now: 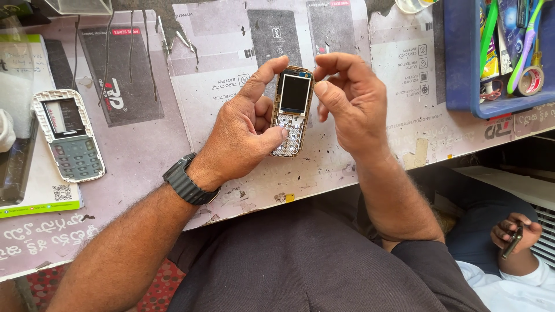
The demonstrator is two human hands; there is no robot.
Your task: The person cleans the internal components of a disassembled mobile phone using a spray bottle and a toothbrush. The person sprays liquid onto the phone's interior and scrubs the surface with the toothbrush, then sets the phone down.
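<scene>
The left hand (245, 130) is gripping an opened phone body (293, 111) with its front cover off, the thumb pressing on the bare keypad contacts near the lower end and the forefinger reaching up along the left side to the top corner. The phone's small dark screen is facing up, and the piece is being held just above the desk (173, 133), about midway along its near edge. The right hand (350, 104) is hovering at the phone's upper right corner, its fingers curled inward with thumb and forefinger pinching close together at the phone's top edge; whether they are pinching some small part cannot be told. A dark ribbed watch (186, 179) is sitting on the left wrist.

Toward the desk's left edge, a white front cover with a grey keypad (69, 136) is lying flat, well apart from both hands. The desk itself is wearing a covering of flattened printed cartons.

At the far right corner a blue tray (462, 63) is resting on the desk. It is holding a jumble of things: a green pen-like tool (489, 29), a toothbrush (525, 49) with a green and purple handle lying slantwise, and a roll of tape (530, 80) leaning against the near wall.

Below the desk's right end, another person's hand (514, 234) is holding a small dark object.
</scene>
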